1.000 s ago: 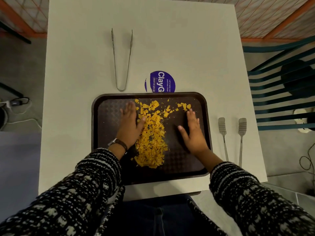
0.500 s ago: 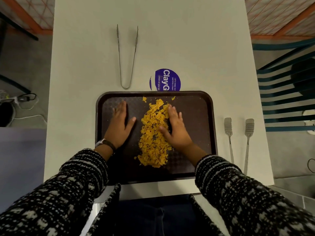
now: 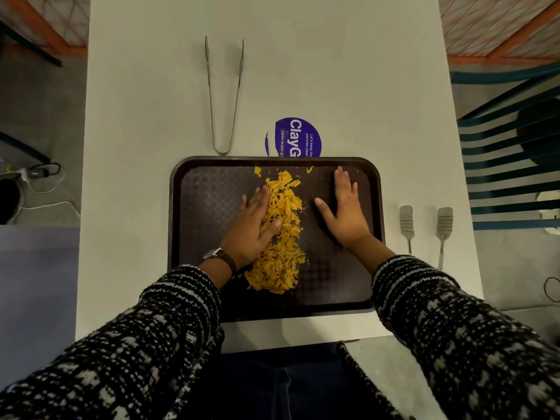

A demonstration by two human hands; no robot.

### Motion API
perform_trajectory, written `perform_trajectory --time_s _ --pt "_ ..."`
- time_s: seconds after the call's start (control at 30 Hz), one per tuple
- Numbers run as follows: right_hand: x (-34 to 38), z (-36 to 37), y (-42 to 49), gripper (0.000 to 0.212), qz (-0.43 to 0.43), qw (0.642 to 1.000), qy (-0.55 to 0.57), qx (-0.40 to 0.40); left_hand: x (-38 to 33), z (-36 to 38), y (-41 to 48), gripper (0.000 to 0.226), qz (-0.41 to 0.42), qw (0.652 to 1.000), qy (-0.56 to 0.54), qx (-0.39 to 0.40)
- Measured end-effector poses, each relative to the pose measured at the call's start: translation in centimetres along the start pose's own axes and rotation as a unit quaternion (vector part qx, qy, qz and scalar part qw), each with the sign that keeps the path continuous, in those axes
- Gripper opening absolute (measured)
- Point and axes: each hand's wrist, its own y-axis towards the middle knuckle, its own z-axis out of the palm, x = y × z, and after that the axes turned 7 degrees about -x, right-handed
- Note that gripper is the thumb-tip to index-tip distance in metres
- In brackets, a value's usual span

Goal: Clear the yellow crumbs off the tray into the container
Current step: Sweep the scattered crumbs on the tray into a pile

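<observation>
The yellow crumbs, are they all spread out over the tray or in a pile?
Mostly in a pile. The yellow crumbs form one long heap mid-tray, the left hand flat against it; two stray bits lie near the far rim.

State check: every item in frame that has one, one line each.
Left hand: open, flat, pressed against the crumbs.
Right hand: open, flat on the tray, clear of the pile.
Crumbs: heaped in a ridge mid-tray, a few strays at the far rim.
Tray: flat on the table.
Tongs: lying open.
</observation>
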Motion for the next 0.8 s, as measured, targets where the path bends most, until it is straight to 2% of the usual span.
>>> perform_trajectory --time_s 0.2,0.37,0.47,0.6,0.7,0.8 --pt "3.7 2.7 0.2 0.082 -0.06 0.998 0.009 0.014 0.8 -0.9 -1.8 0.072 0.022 0.999 -0.036 0.018" --pt "6.0 3.3 -0.6 0.077 -0.104 0.988 0.085 0.076 2.1 -2.4 -0.7 0.071 0.015 1.0 -0.017 -0.021" --pt "5.8 2.5 -0.8 0.072 -0.131 0.984 0.098 0.065 2.6 -3.0 0.9 0.069 0.018 0.999 0.011 -0.048" --pt "4.6 1.3 0.7 0.069 -0.105 0.991 0.076 0.019 2.7 -2.9 2.7 0.07 0.023 0.998 0.056 -0.022" --pt "3.8 0.9 1.7 0.069 -0.101 0.993 0.055 0.026 2.3 -2.1 3.0 0.071 0.03 0.996 0.079 -0.016" --pt "3.4 1.3 1.7 0.07 -0.108 0.992 0.045 0.039 1.6 -1.9 2.9 0.07 0.035 0.998 0.057 -0.008"
